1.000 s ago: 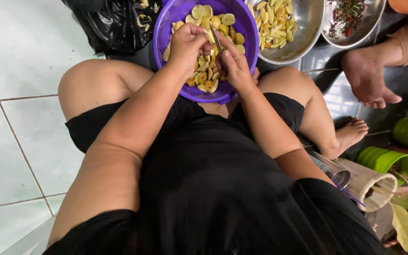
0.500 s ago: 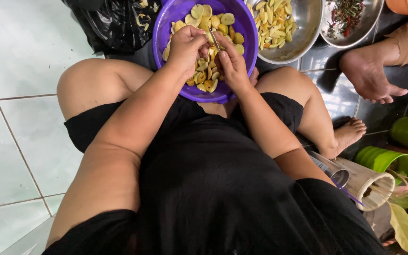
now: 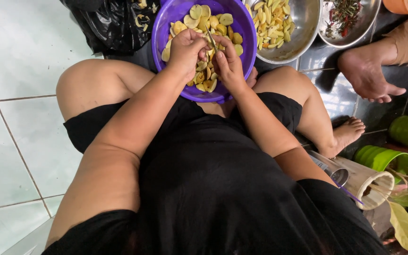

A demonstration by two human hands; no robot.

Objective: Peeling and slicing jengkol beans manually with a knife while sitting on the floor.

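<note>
Both hands work over a purple plastic bowl (image 3: 249,45) of halved yellow-green fruit pieces (image 3: 199,14) held between the knees. The left hand (image 3: 185,47) is clenched around one piece, while the right hand (image 3: 230,63) has its grip closed on a small knife (image 3: 211,40). A steel bowl (image 3: 305,28) of sliced pieces sits just beyond, and another person's hand (image 3: 367,71) rests on the dark floor nearby.

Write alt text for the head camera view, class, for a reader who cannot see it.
A seated person's left hand and right hand work a small knife over a purple bowl of yellow slices. A steel bowl of slices sits beside it.
</note>
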